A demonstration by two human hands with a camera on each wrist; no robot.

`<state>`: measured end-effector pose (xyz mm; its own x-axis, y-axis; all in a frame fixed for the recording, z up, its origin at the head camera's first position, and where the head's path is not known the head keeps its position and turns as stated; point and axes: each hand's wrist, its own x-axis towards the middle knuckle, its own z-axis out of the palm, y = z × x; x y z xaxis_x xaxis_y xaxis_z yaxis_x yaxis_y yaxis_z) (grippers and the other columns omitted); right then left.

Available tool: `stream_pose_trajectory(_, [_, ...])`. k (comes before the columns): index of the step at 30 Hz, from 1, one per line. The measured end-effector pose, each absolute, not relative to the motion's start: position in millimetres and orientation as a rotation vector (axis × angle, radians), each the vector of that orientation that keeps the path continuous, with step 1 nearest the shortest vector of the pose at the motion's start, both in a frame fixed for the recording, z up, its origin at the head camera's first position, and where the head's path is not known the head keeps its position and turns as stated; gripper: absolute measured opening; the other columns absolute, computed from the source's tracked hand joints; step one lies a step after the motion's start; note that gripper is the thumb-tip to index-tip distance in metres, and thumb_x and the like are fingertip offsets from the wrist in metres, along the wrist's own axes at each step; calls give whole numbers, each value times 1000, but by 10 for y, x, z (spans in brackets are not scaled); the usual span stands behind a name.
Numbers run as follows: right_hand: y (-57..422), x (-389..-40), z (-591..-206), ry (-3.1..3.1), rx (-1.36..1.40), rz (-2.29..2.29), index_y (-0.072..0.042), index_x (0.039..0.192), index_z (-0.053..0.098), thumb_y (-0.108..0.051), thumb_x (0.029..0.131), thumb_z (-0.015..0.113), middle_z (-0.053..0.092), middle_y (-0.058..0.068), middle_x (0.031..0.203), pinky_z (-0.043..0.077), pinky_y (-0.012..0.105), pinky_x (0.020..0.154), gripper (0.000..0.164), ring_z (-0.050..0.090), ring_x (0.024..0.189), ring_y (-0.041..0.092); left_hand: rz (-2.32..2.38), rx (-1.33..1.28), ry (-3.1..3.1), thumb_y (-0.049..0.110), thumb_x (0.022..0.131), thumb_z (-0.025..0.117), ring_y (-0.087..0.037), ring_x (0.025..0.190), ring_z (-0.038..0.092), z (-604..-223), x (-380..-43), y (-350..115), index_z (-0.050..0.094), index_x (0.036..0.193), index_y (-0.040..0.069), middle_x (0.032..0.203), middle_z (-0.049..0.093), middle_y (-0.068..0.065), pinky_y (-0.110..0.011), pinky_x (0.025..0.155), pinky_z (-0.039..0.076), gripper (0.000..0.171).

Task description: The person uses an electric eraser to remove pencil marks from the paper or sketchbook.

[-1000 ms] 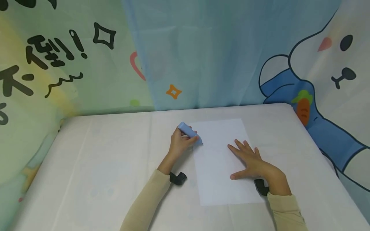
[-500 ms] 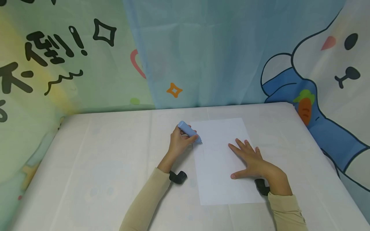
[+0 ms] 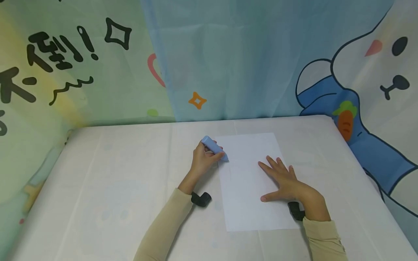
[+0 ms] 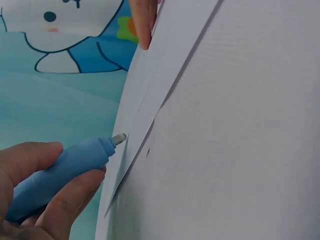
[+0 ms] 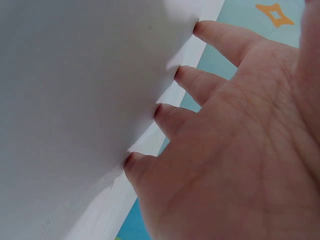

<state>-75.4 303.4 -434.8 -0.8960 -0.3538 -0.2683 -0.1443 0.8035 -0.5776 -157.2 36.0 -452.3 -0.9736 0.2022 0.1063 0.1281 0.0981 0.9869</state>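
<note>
My left hand (image 3: 203, 159) pinches a light-blue electric eraser (image 4: 67, 172) between thumb and fingers. Its barrel is thick, and a short pale tip sticks out of the narrower collar. In the head view the tip end lies over the left edge of a white sheet of paper (image 3: 248, 210), toward the sheet's upper part. A faint line runs along the paper in the left wrist view. Fingers spread, my right hand (image 3: 284, 183) rests on the right half of the sheet. Its fingertips (image 5: 160, 111) press on the paper in the right wrist view.
A white cloth covers the table (image 3: 124, 181) under the paper. Behind it hangs a printed backdrop (image 3: 248, 65) with a rabbit and lettering. Black wrist cameras, such as the left one (image 3: 201, 199), sit by both wrists under beige sleeves (image 3: 163, 228).
The head view has shifted slightly, so the backdrop sits a little higher. Both hands, the electric eraser and the paper keep nearly the same places.
</note>
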Motion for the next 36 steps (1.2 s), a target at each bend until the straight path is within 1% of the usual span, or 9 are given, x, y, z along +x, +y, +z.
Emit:
stream_pose_trajectory(7, [3039,-755,-4333,2608,-379,-827,-3,151,26,-38,65,89,3,29,159,-16,72,109,112,-12,144,50,2028,328,2284,-2,82,74,-37,91,71,-4564,-1597,371,52,115,-11,105,69,-28,-28,76,61,40])
stream_pose_trajectory(13, [3040,-759,-4335,2620,-382,-812,-3,151,27,-39,64,89,4,30,158,-14,74,108,112,-10,144,52,2025,331,2277,-2,82,75,-36,92,71,-4577,-1601,383,53,115,-11,104,69,-27,-26,76,60,40])
stream_pose_trajectory(18, [3038,-755,-4335,2618,-376,-815,-3,150,27,-39,64,89,4,30,158,-15,74,108,112,-10,143,52,2025,351,2275,-2,82,75,-36,91,71,-4591,-1601,376,53,115,-11,104,69,-27,-28,78,60,40])
stream_pose_trajectory(21, [3034,-758,-4336,2617,-374,-815,-3,151,27,-39,64,89,4,30,158,-15,73,108,113,-10,144,51,2046,384,2265,0,82,75,-32,90,72,-4591,-1605,358,53,113,-10,102,70,-25,-29,78,60,39])
stream_pose_trajectory(23, [3033,-758,-4335,2616,-373,-812,-3,151,27,-39,64,89,4,30,158,-15,73,108,112,-11,144,51,2063,416,2262,3,82,76,-27,87,73,-4583,-1599,350,53,111,-9,100,71,-23,-27,76,60,38])
stream_pose_trajectory(25, [3033,-758,-4333,2615,-372,-811,-3,151,27,-39,64,89,4,30,159,-16,73,108,112,-11,144,51,2067,420,2264,5,83,76,-25,86,73,-4580,-1598,347,53,111,-9,100,72,-22,-26,75,60,38])
stream_pose_trajectory(32, [3029,-754,-4318,2608,-369,-823,-3,151,27,-39,64,89,3,29,159,-17,72,108,112,-11,144,51,2026,345,2280,-1,83,74,-38,92,71,-4564,-1613,374,52,115,-12,105,69,-28,-29,76,61,40])
stream_pose_trajectory(36, [3025,-749,-4317,2610,-362,-818,-4,151,27,-39,64,89,4,29,159,-16,72,108,113,-11,144,51,2025,337,2283,-2,83,74,-38,91,71,-4563,-1603,379,53,114,-11,105,69,-28,-27,76,60,39])
